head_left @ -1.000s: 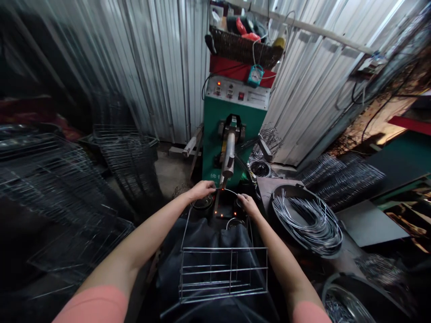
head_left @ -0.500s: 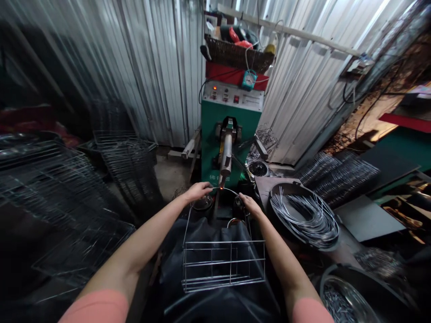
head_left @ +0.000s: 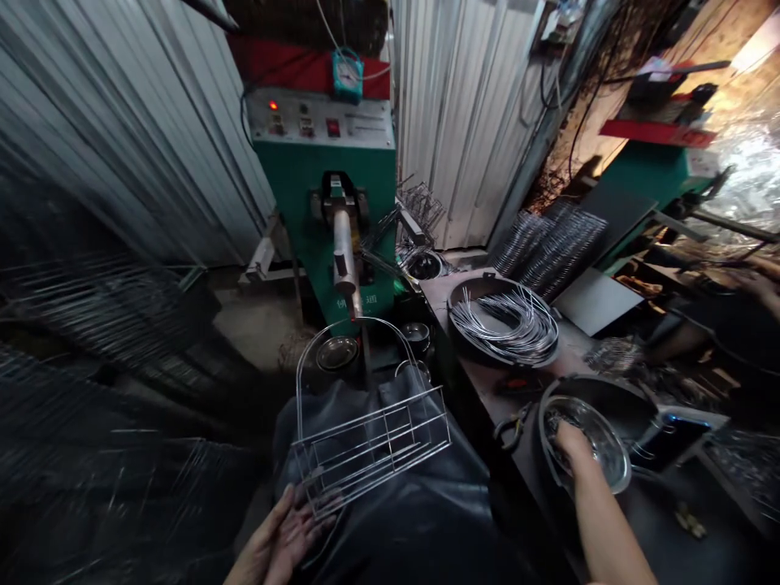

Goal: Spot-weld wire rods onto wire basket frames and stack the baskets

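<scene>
A wire basket (head_left: pixel 390 439) with a tall arched handle (head_left: pixel 300 382) rests tilted on the dark apron (head_left: pixel 414 504) over my lap. My left hand (head_left: pixel 298 520) is palm up at the basket's lower left corner, its fingers spread and partly behind the wires. The top of the arch meets the electrode tip of a green spot welder (head_left: pixel 344 252). Off to the right, my right hand (head_left: pixel 573 447) reaches into a shiny metal bowl (head_left: pixel 615 455); its fingers are hidden inside. In the earlier frame this bowl shows small metal pieces.
A round pan (head_left: pixel 454 321) of curved wires (head_left: pixel 512 325) stands on the side bench. Stacked wire racks (head_left: pixel 548 244) lie behind it. Pliers (head_left: pixel 515 426) lie near the bowl, and a phone-like screen (head_left: pixel 670 439) beside it. Another person's hand (head_left: pixel 761 284) shows at far right.
Both hands have left the arched handle at the welder tip. My left hand moved down to the basket's corner; my right hand went into the bowl. The view turned right, and the basket tilted.
</scene>
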`<act>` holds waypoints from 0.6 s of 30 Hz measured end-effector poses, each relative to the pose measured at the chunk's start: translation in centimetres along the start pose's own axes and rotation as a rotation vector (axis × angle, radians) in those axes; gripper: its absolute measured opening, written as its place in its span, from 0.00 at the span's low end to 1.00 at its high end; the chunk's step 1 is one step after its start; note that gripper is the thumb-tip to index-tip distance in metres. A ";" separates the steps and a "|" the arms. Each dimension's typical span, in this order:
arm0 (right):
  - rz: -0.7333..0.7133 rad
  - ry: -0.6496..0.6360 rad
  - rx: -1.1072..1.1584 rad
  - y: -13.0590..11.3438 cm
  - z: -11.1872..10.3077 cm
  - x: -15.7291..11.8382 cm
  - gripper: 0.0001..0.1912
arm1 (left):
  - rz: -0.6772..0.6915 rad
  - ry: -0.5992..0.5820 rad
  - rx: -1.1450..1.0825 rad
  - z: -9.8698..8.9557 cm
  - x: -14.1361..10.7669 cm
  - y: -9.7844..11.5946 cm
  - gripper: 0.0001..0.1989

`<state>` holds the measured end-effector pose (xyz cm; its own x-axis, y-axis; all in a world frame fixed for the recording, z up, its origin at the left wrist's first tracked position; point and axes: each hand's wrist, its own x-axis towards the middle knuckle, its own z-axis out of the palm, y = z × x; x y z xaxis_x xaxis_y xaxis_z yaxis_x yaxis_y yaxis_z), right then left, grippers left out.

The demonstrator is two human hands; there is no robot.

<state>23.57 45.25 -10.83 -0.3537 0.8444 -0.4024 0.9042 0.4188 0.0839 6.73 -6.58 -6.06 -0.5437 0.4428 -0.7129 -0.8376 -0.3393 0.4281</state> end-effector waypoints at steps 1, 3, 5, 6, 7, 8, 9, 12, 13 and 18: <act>-0.026 0.017 -0.015 0.3 0.6 0.1 0.14 | 0.030 0.031 -0.054 0.0 0.3 -0.5 0.26; -0.065 0.034 -0.050 0.6 1.2 0.5 0.13 | 0.050 0.105 -0.131 -0.5 0.6 -1.3 0.29; -0.085 0.036 -0.057 0.8 1.4 1.0 0.12 | 0.030 0.127 -0.182 -0.8 0.5 -2.1 0.30; -0.090 0.038 -0.056 1.0 1.5 1.2 0.12 | 0.001 0.108 -0.208 -0.6 0.3 -2.5 0.30; -0.093 0.039 -0.060 1.2 1.5 1.5 0.13 | -0.028 0.074 -0.239 -0.1 0.0 -2.8 0.29; -0.091 0.033 -0.069 1.4 1.6 1.7 0.13 | -0.046 0.036 -0.274 0.7 -0.2 -3.0 0.28; -0.091 0.025 -0.082 1.6 1.6 1.9 0.13 | -0.050 0.016 -0.313 1.8 -0.3 -3.1 0.26; -0.109 0.007 -0.097 2.1 1.8 2.0 0.14 | 0.087 0.026 -0.411 5.2 -0.4 -2.4 0.13; -0.112 0.013 -0.089 2.2 1.9 1.8 0.13 | 0.134 0.054 -0.439 6.1 -0.4 -2.0 0.09; -0.093 0.082 -0.040 3.0 2.3 0.4 0.11 | 0.294 0.232 -0.480 6.9 -1.5 -0.6 0.08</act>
<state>26.64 46.08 -12.88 -0.4559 0.8248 -0.3345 0.8566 0.5086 0.0868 7.67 -1.35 -1.44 -0.6776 0.0998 -0.7286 -0.5080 -0.7799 0.3656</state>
